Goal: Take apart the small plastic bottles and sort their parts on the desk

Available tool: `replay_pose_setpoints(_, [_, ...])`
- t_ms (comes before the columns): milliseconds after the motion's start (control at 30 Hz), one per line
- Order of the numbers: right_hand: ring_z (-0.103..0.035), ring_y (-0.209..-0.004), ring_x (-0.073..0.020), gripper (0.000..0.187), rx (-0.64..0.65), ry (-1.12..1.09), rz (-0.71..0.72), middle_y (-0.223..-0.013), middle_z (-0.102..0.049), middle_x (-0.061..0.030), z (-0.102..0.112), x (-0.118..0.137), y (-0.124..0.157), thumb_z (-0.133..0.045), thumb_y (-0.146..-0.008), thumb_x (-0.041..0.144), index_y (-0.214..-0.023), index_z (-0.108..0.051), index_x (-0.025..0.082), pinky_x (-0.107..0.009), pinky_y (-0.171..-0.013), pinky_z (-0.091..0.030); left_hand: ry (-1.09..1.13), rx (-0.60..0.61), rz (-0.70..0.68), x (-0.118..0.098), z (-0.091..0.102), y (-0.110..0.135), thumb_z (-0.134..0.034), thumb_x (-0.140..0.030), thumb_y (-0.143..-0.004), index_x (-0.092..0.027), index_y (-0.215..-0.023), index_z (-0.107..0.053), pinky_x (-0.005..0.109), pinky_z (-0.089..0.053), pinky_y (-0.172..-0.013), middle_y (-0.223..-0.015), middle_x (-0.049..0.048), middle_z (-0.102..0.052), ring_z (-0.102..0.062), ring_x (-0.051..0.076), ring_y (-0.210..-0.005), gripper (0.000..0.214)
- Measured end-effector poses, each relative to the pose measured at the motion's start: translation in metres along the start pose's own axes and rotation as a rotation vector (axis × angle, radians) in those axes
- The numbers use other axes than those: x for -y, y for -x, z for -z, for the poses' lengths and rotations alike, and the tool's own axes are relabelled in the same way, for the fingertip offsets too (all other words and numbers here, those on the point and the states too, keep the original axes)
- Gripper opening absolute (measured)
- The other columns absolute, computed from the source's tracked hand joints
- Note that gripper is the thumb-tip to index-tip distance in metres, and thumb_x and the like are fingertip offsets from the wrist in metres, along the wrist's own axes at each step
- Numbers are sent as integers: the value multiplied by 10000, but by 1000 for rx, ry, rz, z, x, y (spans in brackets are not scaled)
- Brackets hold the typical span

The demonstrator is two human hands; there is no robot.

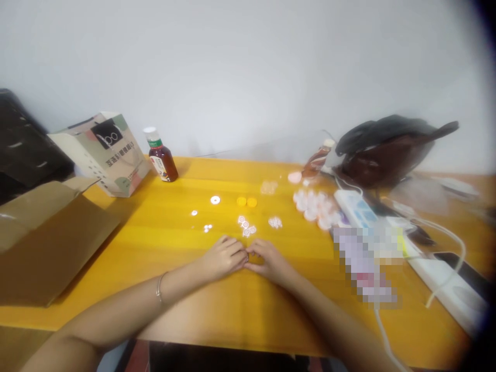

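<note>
My left hand (225, 256) and my right hand (271, 261) rest on the yellow table (163, 289), fingertips meeting in a pinch around something tiny that I cannot make out. Just beyond my fingers lie small white parts (246, 226) in a loose cluster, with another white cluster (275, 222) to the right. Two yellow caps (247, 201) sit farther back. A white ring (215, 199) and smaller white bits (207, 227) lie to the left. My left wrist wears a thin bracelet.
A brown bottle with a white cap (161, 157) and a printed paper bag (106, 152) stand back left. An open cardboard box (46, 237) lies at left. Pinkish-white caps (315, 206), a power strip (391, 237), cables and a dark bag (387, 147) crowd the right.
</note>
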State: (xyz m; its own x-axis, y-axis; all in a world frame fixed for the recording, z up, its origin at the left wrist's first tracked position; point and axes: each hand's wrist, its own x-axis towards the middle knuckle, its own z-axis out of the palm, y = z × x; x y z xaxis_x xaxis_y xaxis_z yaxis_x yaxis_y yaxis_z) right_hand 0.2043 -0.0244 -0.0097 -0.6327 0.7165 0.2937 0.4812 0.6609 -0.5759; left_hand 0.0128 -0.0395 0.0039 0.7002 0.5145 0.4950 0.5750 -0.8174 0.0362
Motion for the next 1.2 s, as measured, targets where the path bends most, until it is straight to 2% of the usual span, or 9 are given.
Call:
replay_pose_setpoints(167, [-549, -769, -171, 148, -1, -15, 4, -790, -577, -25, 1, 1, 0, -657, -739, 277, -851, -584, 212, -286, -668, -412, 16, -53, 4, 8, 12, 4, -473, -239, -874, -161, -856, -581, 271, -330, -665, -769, 23, -608, -500, 128, -715, 134])
replay_pose_setpoints(400, [-557, -787, -171, 176, 20, -21, -12, -806, -590, -36, 5, 5, 0, -653, -742, 272, -894, -606, 196, -287, -696, -408, -243, -88, 99, 64, 34, 39, -492, -225, -866, -182, -871, -607, 273, -335, -675, -775, 25, -618, -515, 123, -700, 123])
replay_pose_setpoints(533, [-554, -762, -162, 173, 4, -31, -11, -802, -592, -35, 5, 6, 0, -654, -740, 289, -884, -615, 203, -270, -665, -409, -346, -62, 113, 79, 35, 52, -458, -241, -887, -191, -858, -623, 273, -322, -662, -740, 20, -617, -519, 116, -678, 175])
replay_pose_setpoints(733, [-540, -702, -145, 172, -19, -25, -3, -760, -581, -25, 4, 7, -1, -651, -739, 301, -867, -626, 189, -255, -633, -411, -396, -17, 63, 79, 32, 48, -417, -253, -908, -187, -807, -626, 276, -320, -684, -735, 20, -615, -524, 121, -698, 241])
replay_pose_setpoints(900, [-525, -675, -136, 167, -32, -21, 14, -747, -572, -22, 3, 9, -2, -644, -743, 308, -854, -629, 184, -246, -611, -405, -324, 1, 94, 77, 33, 49, -427, -271, -906, -192, -854, -633, 277, -336, -707, -776, 31, -616, -530, 131, -729, 226])
replay_pose_setpoints(1067, [-504, -650, -127, 189, -35, -14, 34, -735, -557, -17, 1, 5, -1, -639, -748, 326, -875, -628, 187, -238, -593, -395, -38, 6, 112, 48, 31, 34, -455, -315, -892, -187, -922, -629, 268, -368, -724, -855, 45, -614, -535, 141, -789, 218])
replay_pose_setpoints(1200, [-498, -652, -125, 197, -26, -32, 47, -738, -546, -16, 0, 3, -1, -636, -752, 322, -894, -631, 187, -236, -592, -394, 135, 49, 8, 26, 21, 19, -456, -314, -893, -182, -948, -618, 253, -373, -723, -879, 44, -616, -536, 135, -808, 217])
